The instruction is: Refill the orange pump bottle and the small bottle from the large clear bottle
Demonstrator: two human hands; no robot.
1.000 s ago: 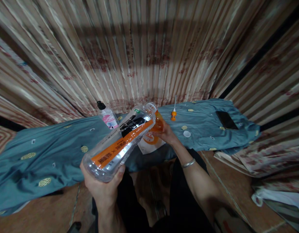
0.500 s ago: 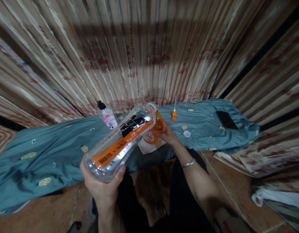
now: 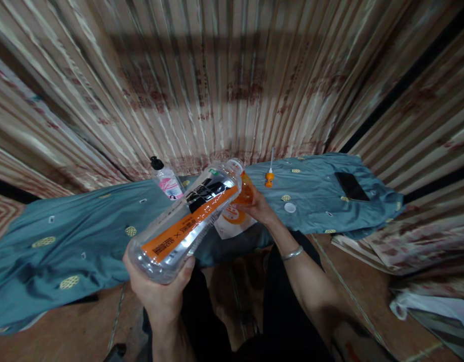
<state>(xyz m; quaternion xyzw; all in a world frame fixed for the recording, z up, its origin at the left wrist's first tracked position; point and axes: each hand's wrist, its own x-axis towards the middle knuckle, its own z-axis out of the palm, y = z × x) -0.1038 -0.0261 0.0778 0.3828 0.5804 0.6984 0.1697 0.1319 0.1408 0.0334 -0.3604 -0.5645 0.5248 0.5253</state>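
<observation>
Bottle: clear plastic, black cap [image 3: 157, 163], pink-and-white label [image 3: 170, 187]; at the back edge of the cloth, left of centre.
Phone: black, flat, rectangular [image 3: 351, 186]; lying on the right part of the cloth.
Cloth: teal fabric with yellow oval motifs and small white marks [image 3: 103, 221]; creased, spread over the long surface.
Curtain: beige striped fabric with dark-red floral print [image 3: 232, 90]; pleated, hanging behind and on both sides.
Poles: dark, straight bars, one at right [image 3: 397, 95], one at far left [image 3: 9, 190].
Floor: brown tiles with pale joints [image 3: 341, 271].
Bundle: white and dark striped material [image 3: 439, 311]; lower right.
</observation>
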